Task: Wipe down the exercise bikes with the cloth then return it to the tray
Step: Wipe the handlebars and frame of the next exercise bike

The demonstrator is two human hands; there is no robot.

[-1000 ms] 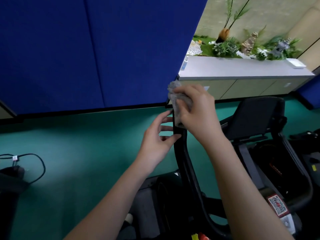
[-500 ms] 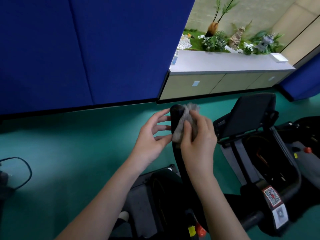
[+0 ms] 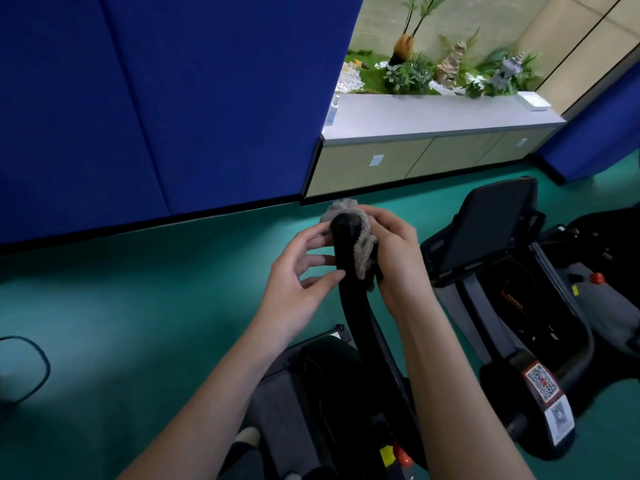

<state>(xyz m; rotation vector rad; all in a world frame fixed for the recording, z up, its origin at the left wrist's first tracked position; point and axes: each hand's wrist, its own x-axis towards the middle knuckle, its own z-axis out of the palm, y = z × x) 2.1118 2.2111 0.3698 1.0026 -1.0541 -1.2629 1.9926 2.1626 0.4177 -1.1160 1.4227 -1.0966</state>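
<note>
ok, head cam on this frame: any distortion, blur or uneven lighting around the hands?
Head view: wide-angle bowing, the blue partition and cabinet lean and curve; the left hand, right hand and grey cloth on the bike handle are fairly sharp; a bright pool lies on the green floor at left, darker toward the edges; the black bike frame below loses detail in shadow.

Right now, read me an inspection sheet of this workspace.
Surface: teal floor, nothing spilled in view.
Job's things: grey cloth wrapped round the top of the black handlebar; second bike at right; white tray on the cabinet.
Clutter: small bottle on the cabinet top.
Hands: right hand grips the cloth against the handlebar; left hand open, fingertips touching the bar.
Cables: dark cable looped on the floor, far left.
Surroundings: blue partition; plant display behind the cabinet.
</note>
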